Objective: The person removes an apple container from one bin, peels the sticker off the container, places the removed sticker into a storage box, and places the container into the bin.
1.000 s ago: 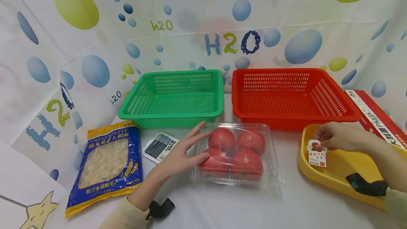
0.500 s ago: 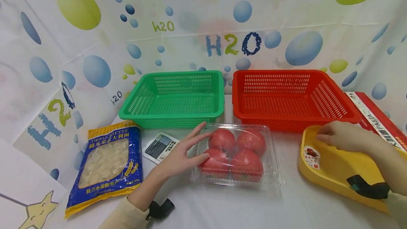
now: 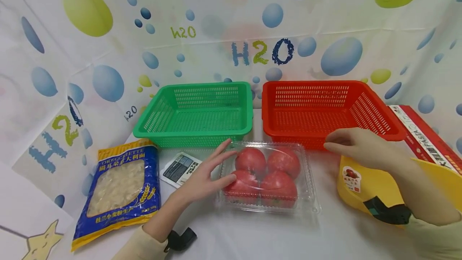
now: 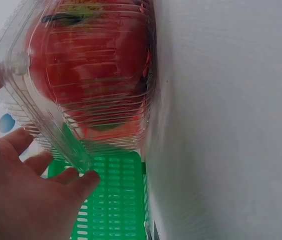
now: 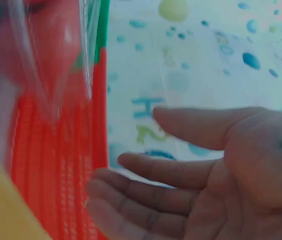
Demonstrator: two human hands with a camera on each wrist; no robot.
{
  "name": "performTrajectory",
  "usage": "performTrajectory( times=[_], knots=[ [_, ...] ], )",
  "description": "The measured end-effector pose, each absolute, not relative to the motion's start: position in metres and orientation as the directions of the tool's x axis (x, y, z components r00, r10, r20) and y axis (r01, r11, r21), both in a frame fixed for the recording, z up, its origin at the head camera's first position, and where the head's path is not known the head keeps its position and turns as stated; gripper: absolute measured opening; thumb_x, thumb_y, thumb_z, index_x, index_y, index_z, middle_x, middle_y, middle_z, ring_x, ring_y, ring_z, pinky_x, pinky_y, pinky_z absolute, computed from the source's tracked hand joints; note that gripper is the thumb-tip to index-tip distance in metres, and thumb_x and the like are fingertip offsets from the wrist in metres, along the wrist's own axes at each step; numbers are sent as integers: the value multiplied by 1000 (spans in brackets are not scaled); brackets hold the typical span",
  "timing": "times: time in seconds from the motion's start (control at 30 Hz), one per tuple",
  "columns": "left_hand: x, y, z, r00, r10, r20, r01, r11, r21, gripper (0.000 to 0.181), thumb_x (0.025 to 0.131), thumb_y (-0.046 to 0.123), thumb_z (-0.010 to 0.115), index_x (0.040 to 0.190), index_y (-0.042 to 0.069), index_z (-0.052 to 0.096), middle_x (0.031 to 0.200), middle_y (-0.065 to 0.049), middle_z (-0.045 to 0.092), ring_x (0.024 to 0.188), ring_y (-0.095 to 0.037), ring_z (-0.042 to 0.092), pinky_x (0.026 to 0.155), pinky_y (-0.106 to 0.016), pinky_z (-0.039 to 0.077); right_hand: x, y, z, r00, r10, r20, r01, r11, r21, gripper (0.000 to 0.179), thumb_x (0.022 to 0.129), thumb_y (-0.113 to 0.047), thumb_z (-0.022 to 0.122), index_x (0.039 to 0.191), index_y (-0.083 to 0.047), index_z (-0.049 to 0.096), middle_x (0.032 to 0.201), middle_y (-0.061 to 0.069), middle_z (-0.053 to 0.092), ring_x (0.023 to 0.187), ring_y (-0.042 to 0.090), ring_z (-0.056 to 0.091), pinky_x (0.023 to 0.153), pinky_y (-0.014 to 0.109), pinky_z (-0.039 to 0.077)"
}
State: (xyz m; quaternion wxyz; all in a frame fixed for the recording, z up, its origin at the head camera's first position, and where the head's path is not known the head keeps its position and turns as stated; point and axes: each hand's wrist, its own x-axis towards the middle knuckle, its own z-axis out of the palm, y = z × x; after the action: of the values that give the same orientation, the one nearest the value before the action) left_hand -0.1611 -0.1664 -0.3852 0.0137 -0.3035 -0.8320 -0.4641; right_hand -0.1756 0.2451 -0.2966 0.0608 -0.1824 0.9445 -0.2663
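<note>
A clear plastic clamshell box [image 3: 306, 179] of several tomatoes [image 3: 279, 185] stands mid-table. My left hand [image 3: 203, 179] rests against its left side, thumb and fingers spread; in the left wrist view the fingers lie along the clear wall. My right hand [image 3: 361, 147] hovers above the left rim of a yellow container [image 3: 375, 179], near the front of the red basket [image 3: 288, 135]. In the right wrist view its fingers are loosely bent with nothing between them. A small label with a red fruit picture [image 3: 351, 179] sits on the container's inner left wall.
Left of the box lie a blue bag of orecchiette pasta [image 3: 120, 183] and a white packet with a dark label [image 3: 180, 168]. A green basket [image 3: 193, 133] stands behind. At the far right is a red-and-white pasta box [image 3: 429, 135], partly behind my right arm.
My right hand has left the label on the yellow container's wall, risen out of the container and moved left toward the tomato box. The left hand stays on the box.
</note>
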Motion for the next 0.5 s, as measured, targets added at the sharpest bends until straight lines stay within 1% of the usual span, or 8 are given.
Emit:
performTrajectory(
  times=[0.13, 0.27, 0.37, 0.5],
  knots=[
    [-160, -167, -386, -844, 444, 301, 472, 347, 811, 65, 95, 22, 68, 154, 9, 42, 166, -13, 18, 151, -34, 17, 111, -63, 29, -173, 223, -299, -918, -397, 4, -327, 749, -577, 55, 95, -39, 70, 134, -1, 61, 123, 12, 67, 111, 32, 62, 88, 53, 55],
    [-159, -167, -386, -867, 414, 277, 417, 297, 859, 70, 97, 21, 66, 158, 9, 33, 166, -17, 14, 151, -33, 16, 113, -55, 31, -169, 210, -303, -914, -406, 5, -315, 702, -639, 63, 93, -39, 72, 141, -1, 54, 129, 15, 63, 114, 33, 61, 88, 50, 56],
    [-158, -168, -388, -873, 412, 262, 393, 274, 878, 71, 98, 20, 64, 159, 8, 30, 166, -18, 15, 150, -35, 18, 113, -54, 32, -167, 205, -310, -914, -406, 3, -300, 671, -678, 70, 92, -40, 73, 145, 0, 49, 133, 16, 60, 115, 34, 62, 89, 48, 56],
    [-160, -170, -393, -877, 411, 248, 372, 255, 893, 69, 100, 19, 62, 160, 9, 28, 165, -17, 20, 147, -42, 24, 112, -57, 32, -165, 200, -316, -916, -402, -17, -271, 649, -711, 78, 91, -43, 74, 148, 1, 44, 138, 18, 57, 118, 36, 61, 90, 49, 56]
  ],
)
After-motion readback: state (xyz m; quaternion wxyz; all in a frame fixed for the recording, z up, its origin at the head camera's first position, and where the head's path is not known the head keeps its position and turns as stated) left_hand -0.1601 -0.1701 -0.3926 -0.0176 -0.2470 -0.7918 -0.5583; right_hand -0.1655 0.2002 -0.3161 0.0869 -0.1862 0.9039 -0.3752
